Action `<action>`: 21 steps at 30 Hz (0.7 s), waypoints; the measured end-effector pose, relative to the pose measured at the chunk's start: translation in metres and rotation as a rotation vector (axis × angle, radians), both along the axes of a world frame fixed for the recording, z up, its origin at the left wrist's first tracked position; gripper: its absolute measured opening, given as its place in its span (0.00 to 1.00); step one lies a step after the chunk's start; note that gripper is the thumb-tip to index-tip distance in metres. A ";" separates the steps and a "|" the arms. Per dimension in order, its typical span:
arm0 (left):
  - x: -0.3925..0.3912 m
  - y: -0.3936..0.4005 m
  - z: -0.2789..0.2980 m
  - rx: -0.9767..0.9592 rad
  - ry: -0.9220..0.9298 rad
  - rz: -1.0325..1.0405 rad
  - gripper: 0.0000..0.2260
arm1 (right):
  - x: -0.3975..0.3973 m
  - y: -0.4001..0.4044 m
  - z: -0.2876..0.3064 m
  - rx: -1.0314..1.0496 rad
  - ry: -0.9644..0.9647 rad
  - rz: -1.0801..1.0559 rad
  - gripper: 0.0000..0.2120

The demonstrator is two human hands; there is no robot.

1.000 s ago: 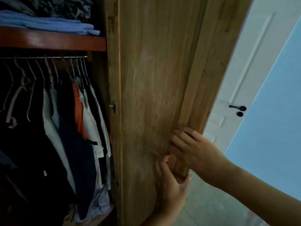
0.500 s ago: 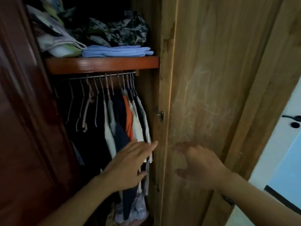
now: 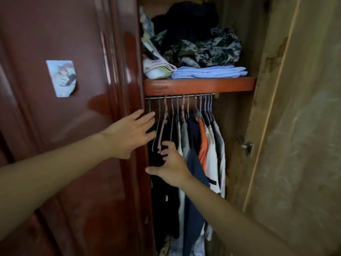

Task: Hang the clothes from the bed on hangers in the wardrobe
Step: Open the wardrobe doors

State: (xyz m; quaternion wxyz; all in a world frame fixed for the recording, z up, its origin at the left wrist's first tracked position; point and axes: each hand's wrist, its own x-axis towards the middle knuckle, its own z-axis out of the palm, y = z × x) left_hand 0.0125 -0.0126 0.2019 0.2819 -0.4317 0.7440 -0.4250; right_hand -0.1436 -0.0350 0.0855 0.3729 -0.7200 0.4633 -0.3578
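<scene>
Both hands moved off the pale open door [image 3: 299, 145] and into the wardrobe since a second ago; view swung left, dark red closed door [image 3: 73, 126] now fills the left side. Left hand [image 3: 129, 133] has fingers straight and spread, holding nothing, lying at the red door's inner edge just beside the leftmost hangers [image 3: 162, 126]. Right hand [image 3: 171, 167] lower, thumb out to the left, fingers loosely bent toward the bottom ends of the empty hangers; contact or grip cannot be told. Hangers hang from the metal rail [image 3: 180, 96] under the shelf [image 3: 199, 85]. Hung clothes [image 3: 203, 145], dark, orange and white, crowd the rail's right end. Folded blue cloth [image 3: 208, 72] and camouflage clothing [image 3: 208, 50] sit on the shelf. Sticker [image 3: 61, 78] on the red door. Bed and its clothes out of view.
</scene>
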 end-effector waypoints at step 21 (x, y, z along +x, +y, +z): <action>-0.002 0.010 -0.002 -0.179 -0.068 -0.242 0.15 | 0.061 -0.010 -0.041 0.079 -0.394 0.000 0.18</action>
